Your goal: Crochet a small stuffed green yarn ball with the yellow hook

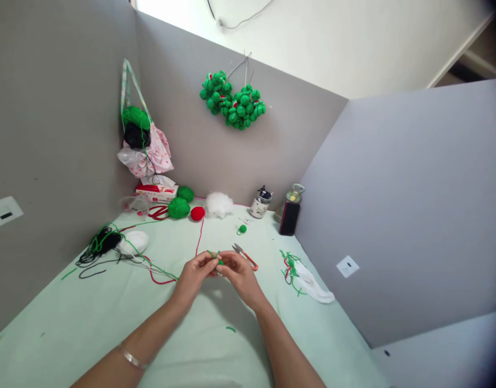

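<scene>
Both hands meet over the middle of the pale green cloth. My left hand (197,274) is closed, its fingertips pinching a small green yarn piece (220,261). From the other side my right hand (238,274) grips the same piece between thumb and fingers. Much of the piece is hidden by the fingers, so its exact shape is unclear. Just beyond my right hand lie thread snips (250,257) with orange handles. A small green crocheted ball (242,229) sits farther back. Near my wrists rests a short green yarn scrap (230,328).
Black yarn (104,241) and a white yarn ball (133,242) lie at left. Along the back stand green yarn balls (179,207), a red ball (197,214), white stuffing (219,204), a jar (260,203) and a phone (290,218). Yarn scraps (288,267) lie right, beside white cloth (312,283).
</scene>
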